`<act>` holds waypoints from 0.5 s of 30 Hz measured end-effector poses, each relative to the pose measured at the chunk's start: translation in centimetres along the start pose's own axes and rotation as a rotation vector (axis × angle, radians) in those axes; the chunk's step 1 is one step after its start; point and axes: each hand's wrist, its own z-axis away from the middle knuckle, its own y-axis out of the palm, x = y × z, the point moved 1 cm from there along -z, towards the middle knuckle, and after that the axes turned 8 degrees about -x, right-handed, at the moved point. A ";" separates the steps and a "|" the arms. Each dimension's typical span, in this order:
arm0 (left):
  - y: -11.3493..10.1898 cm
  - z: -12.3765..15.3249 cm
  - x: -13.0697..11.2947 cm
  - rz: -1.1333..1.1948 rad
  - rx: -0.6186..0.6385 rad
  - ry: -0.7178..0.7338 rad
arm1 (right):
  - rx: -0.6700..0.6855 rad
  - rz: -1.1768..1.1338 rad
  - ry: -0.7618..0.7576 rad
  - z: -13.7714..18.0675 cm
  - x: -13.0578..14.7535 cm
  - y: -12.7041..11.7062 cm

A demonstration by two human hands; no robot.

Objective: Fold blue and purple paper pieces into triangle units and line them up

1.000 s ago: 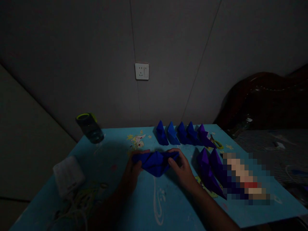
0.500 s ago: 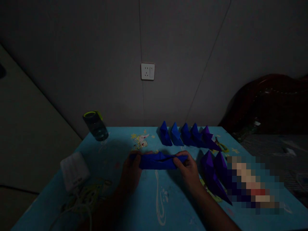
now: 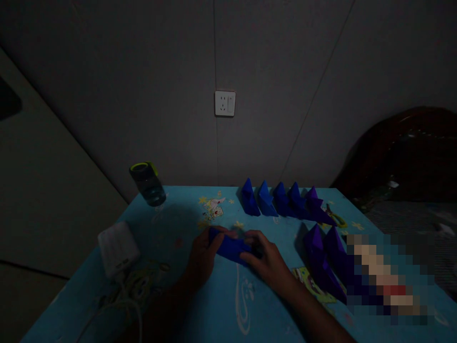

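The room is dim. Both my hands press a folded blue paper piece (image 3: 231, 247) against the light blue table (image 3: 221, 305). My left hand (image 3: 204, 255) grips its left end and my right hand (image 3: 267, 259) covers its right end. Beyond them, a row of several folded blue paper boats (image 3: 271, 200) stands near the table's far edge, ending in a purple one (image 3: 317, 207). Two more purple boats (image 3: 324, 257) stand to the right of my right hand.
A dark cup with a green rim (image 3: 148, 183) stands at the far left corner. A white charger block (image 3: 117, 247) with a tangled cable (image 3: 124, 295) lies at the left. Green-handled scissors (image 3: 333, 216) lie behind the boats. A wall socket (image 3: 224, 103) is above.
The blue paper, held stretched wide between my hands a second ago, has been folded shorter and pressed down; my hands have come closer together. The view has shifted slightly left.
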 end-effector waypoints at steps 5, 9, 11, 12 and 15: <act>0.1 0.1 0.4 0.169 0.040 -0.098 | 0.043 -0.177 0.180 -0.1 0.1 0.7; 0.7 0.1 0.5 0.210 0.068 -0.171 | -0.050 -0.229 0.258 -0.2 0.3 1.4; 1.0 0.2 0.7 0.100 0.107 -0.170 | -0.102 -0.258 0.266 -0.2 0.4 1.6; 1.0 0.2 0.8 0.035 0.119 -0.174 | -0.122 -0.267 0.264 -0.3 0.4 1.6; 0.9 0.2 1.1 -0.080 0.129 -0.181 | -0.119 -0.272 0.264 -0.4 0.3 1.6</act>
